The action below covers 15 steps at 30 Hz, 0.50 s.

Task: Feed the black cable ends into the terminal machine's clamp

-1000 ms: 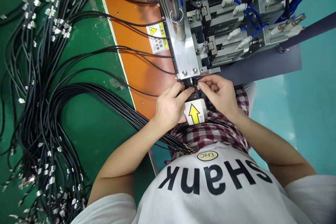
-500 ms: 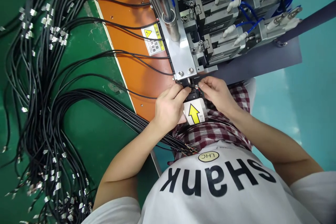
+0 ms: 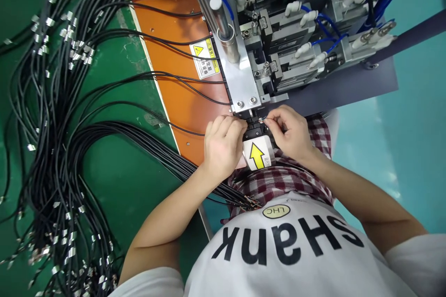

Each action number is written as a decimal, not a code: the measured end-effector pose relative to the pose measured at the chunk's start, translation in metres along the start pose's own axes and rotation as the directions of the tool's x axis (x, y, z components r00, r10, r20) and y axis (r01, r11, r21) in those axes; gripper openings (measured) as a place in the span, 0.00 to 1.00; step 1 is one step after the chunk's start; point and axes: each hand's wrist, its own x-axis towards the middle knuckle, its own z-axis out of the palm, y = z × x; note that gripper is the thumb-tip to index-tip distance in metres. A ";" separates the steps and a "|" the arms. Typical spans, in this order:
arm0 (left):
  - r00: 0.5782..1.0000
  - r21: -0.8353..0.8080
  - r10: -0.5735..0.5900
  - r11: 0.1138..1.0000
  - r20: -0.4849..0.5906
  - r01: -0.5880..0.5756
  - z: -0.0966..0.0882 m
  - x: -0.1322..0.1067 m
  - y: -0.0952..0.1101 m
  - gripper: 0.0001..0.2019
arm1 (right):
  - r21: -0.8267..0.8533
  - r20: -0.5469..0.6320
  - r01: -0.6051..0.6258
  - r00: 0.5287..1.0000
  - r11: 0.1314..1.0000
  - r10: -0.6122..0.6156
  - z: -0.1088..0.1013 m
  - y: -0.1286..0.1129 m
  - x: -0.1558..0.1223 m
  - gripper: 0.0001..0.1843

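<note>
At a black fixture (image 3: 253,125) on the near end of the machine (image 3: 244,79), the left hand (image 3: 223,146) curls its fingers against the left side and the right hand (image 3: 291,132) pinches a shiny terminal (image 3: 264,119). An arrow label (image 3: 258,155) lies between them. Black cables (image 3: 62,116) sprawl over the counter (image 3: 118,167) at left.

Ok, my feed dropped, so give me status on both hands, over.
Left hand curled against black fixture, grip unclear. Right hand pinching small shiny part at same fixture. Black cables pass beneath left forearm.
</note>
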 end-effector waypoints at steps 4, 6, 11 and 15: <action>0.999 0.048 0.000 0.999 -0.047 0.002 0.000 -0.003 0.000 0.07 | 0.222 0.157 -0.279 0.956 0.934 0.248 -0.001 0.006 0.002 0.11; 0.999 0.007 -0.006 1.000 -0.051 0.007 0.001 -0.006 -0.001 0.09 | 0.210 0.145 -0.288 0.954 0.934 0.262 -0.003 0.005 -0.001 0.12; 0.999 -0.082 0.021 0.996 -0.041 -0.025 0.003 -0.007 -0.001 0.11 | -0.043 0.016 0.008 1.000 0.999 -0.007 -0.011 -0.002 -0.012 0.13; 1.000 -0.083 -0.003 0.997 -0.024 0.001 0.001 -0.005 0.000 0.11 | 0.054 0.009 -0.112 0.994 0.992 0.112 -0.012 0.000 -0.009 0.12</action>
